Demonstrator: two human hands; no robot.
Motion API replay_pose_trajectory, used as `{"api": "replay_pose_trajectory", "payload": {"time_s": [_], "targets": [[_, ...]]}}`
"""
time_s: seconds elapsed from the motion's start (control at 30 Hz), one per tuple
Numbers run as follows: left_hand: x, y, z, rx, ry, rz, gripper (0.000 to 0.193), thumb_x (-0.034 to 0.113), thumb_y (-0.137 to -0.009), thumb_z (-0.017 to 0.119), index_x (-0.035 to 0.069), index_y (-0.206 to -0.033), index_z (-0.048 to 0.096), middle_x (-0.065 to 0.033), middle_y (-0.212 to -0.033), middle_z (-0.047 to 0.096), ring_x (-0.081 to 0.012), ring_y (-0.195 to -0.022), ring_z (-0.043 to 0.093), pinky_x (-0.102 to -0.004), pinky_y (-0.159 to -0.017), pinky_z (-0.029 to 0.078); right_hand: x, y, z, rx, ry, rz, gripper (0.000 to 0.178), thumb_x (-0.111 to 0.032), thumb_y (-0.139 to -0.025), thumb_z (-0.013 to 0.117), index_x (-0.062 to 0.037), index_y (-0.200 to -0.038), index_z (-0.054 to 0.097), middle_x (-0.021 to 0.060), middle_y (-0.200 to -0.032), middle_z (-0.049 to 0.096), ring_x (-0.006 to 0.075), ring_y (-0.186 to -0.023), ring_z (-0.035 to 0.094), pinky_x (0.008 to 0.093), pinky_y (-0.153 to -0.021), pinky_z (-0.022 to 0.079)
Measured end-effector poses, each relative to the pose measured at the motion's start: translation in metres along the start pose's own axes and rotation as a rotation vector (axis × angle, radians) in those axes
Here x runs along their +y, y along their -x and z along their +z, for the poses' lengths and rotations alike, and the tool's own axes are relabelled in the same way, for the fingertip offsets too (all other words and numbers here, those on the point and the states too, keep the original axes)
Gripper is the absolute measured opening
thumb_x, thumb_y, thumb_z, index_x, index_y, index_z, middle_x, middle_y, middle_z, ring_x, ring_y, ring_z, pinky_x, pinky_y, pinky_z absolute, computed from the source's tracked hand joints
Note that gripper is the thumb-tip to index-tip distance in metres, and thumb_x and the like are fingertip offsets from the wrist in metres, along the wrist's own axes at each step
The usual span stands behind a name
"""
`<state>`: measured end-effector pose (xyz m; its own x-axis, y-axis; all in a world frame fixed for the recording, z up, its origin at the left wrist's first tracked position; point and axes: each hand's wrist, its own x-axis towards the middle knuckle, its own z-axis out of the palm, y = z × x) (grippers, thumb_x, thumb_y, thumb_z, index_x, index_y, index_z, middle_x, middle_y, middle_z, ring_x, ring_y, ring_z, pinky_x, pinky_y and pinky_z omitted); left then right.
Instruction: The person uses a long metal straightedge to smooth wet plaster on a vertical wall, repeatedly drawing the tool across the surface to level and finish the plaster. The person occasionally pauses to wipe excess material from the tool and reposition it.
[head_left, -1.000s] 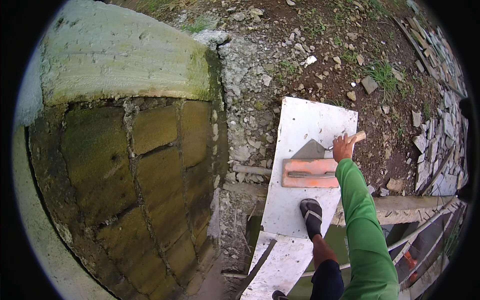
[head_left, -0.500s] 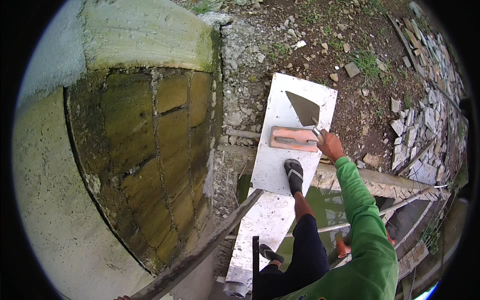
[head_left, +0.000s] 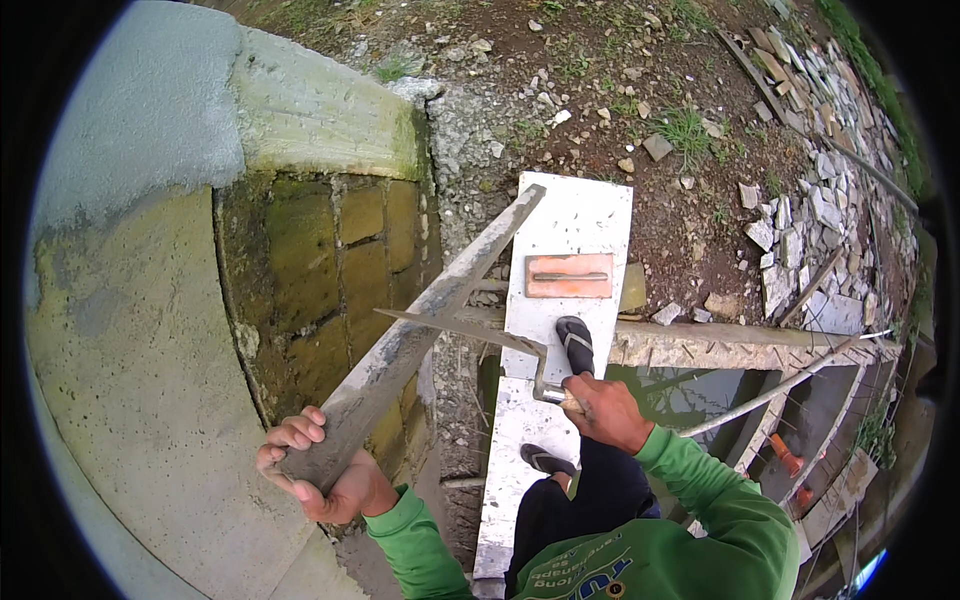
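My left hand grips the lower end of a long grey mortar-smeared straightedge, which slants up and away to the right. My right hand is closed round the handle of a pointed masonry trowel. The trowel's blade points left, edge-on, and lies across the straightedge in the view; whether they touch I cannot tell. A hand float with an orange base rests on the white plank, just beyond my forward foot.
My sandalled feet stand on white planks over greenish water. To the left is a wall with bare yellowish blocks beside grey plaster. A concrete beam crosses at right. Broken stone slabs lie far right on the soil.
The trowel has been lifted off the plank and drawn back towards me, its blade now turned left. The straightedge has risen into view with my left hand on its end.
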<state>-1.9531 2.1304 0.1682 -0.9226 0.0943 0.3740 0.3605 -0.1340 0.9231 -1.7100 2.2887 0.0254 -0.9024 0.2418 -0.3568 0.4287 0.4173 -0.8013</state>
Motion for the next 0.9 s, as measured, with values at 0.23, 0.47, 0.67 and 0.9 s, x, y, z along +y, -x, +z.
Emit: {"api": "replay_pose_trajectory", "payload": {"time_s": [0.23,0.47,0.67,0.9], "targets": [[-0.004,0.003,-0.002,-0.037,-0.018,-0.021,0.048,0.039,-0.077,0.062,0.007,-0.107,0.041,-0.0076,-0.09,0.04,-0.0192,-0.077,0.045,-0.039,-0.075,0.039,0.047,-0.032,0.015,-0.096,0.165,-0.037,0.029,-0.01,-0.076,0.062,-0.0095,-0.103,0.051,0.0098,-0.08,0.061,0.0322,-0.068,0.063,0.0464,-0.06,0.05],[-0.008,0.001,-0.028,-0.104,0.022,-0.006,0.051,0.039,-0.075,0.062,0.006,-0.107,0.04,-0.0068,-0.089,0.037,-0.0186,-0.078,0.042,-0.0378,-0.078,0.037,0.268,-0.185,0.069,-0.095,0.38,0.489,0.031,-0.011,-0.08,0.059,-0.0028,-0.109,0.051,0.0231,-0.086,0.066,0.04,-0.08,0.067,0.0484,-0.07,0.053],[-0.013,-0.004,-0.024,-0.078,-0.083,-0.005,0.052,0.038,-0.073,0.063,0.006,-0.106,0.039,-0.007,-0.089,0.035,-0.0181,-0.078,0.04,-0.0366,-0.078,0.035,0.248,-0.193,0.06,0.087,0.199,0.548,0.03,-0.017,-0.081,0.06,-0.0027,-0.106,0.05,0.0259,-0.084,0.066,0.044,-0.079,0.065,0.0518,-0.07,0.052],[-0.013,-0.017,-0.047,-0.12,-0.004,0.039,0.053,0.045,-0.073,0.06,0.003,-0.105,0.051,-0.0057,-0.081,0.042,-0.0205,-0.07,0.041,-0.0354,-0.066,0.035,0.252,-0.175,0.087,-0.087,0.296,0.393,0.028,-0.01,-0.077,0.059,-0.0062,-0.104,0.051,0.0222,-0.081,0.066,0.0405,-0.076,0.066,0.0516,-0.068,0.052]]}}
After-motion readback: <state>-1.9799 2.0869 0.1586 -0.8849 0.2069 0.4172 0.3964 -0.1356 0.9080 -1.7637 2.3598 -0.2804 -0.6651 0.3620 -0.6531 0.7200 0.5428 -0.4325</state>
